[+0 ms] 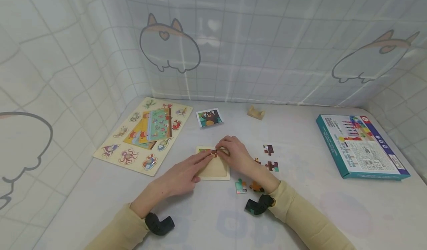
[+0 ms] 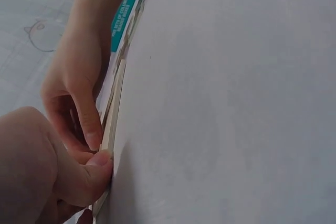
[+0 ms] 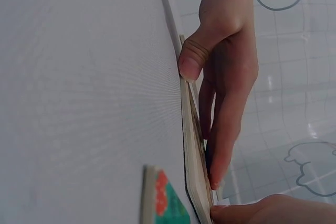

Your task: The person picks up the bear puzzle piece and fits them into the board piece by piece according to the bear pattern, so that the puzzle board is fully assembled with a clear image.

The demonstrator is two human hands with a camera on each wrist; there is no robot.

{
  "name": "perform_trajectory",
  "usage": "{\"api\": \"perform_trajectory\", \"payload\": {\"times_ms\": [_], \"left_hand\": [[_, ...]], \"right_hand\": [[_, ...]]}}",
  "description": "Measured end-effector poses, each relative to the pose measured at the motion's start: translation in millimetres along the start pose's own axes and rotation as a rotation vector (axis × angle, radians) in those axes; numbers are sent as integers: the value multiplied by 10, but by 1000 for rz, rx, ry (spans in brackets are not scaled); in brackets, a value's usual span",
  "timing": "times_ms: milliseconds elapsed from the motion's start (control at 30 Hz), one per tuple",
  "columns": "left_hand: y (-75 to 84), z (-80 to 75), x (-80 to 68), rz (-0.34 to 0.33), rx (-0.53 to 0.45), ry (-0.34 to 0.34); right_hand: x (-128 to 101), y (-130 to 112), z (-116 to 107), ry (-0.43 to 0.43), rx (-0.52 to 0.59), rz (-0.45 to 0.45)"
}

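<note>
A small wooden puzzle tray [image 1: 216, 171] lies flat on the table, with a bit of green puzzle piece [image 1: 201, 150] showing in its far left corner. My left hand [image 1: 182, 175] rests across the tray's left side; its thumb [image 3: 190, 67] presses on the frame edge while the straight fingers reach over to the far side. At the tray's far edge, my right hand [image 1: 237, 156] pinches a small brown puzzle piece [image 1: 214, 153] with curled fingers. The left fingertips touch or nearly touch that piece. My fingers partly hide it.
Loose puzzle pieces [image 1: 271, 166] lie right of the tray, some partly behind my right forearm. A bear picture card [image 1: 209, 117] and a small wooden stand [image 1: 255, 112] sit beyond it. A sea-animal board [image 1: 128, 156] lies left, a teal-edged box [image 1: 365, 146] right.
</note>
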State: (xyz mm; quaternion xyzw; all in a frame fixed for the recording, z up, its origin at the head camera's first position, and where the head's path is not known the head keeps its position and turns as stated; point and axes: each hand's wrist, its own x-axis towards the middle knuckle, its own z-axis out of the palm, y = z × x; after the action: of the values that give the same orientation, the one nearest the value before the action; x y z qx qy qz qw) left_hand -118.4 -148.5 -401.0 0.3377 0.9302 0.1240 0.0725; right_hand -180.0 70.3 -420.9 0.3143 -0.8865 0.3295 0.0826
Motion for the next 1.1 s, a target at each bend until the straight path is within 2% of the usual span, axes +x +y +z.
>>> {"api": "perform_trajectory", "payload": {"times_ms": [333,633,867,1100], "left_hand": [[17,-50,80,-26,57,-40],[14,-35,49,17,33,-29],[17,-36,51,63,-16,-20],[17,-20,71,0,-34,-60]], "right_hand": [[27,-21,14,-4,8,6],[32,-31,-2,-10,7,5],[-48,-35,-169,-64,45,66],[-256,151,-431,-35,72,40]]}}
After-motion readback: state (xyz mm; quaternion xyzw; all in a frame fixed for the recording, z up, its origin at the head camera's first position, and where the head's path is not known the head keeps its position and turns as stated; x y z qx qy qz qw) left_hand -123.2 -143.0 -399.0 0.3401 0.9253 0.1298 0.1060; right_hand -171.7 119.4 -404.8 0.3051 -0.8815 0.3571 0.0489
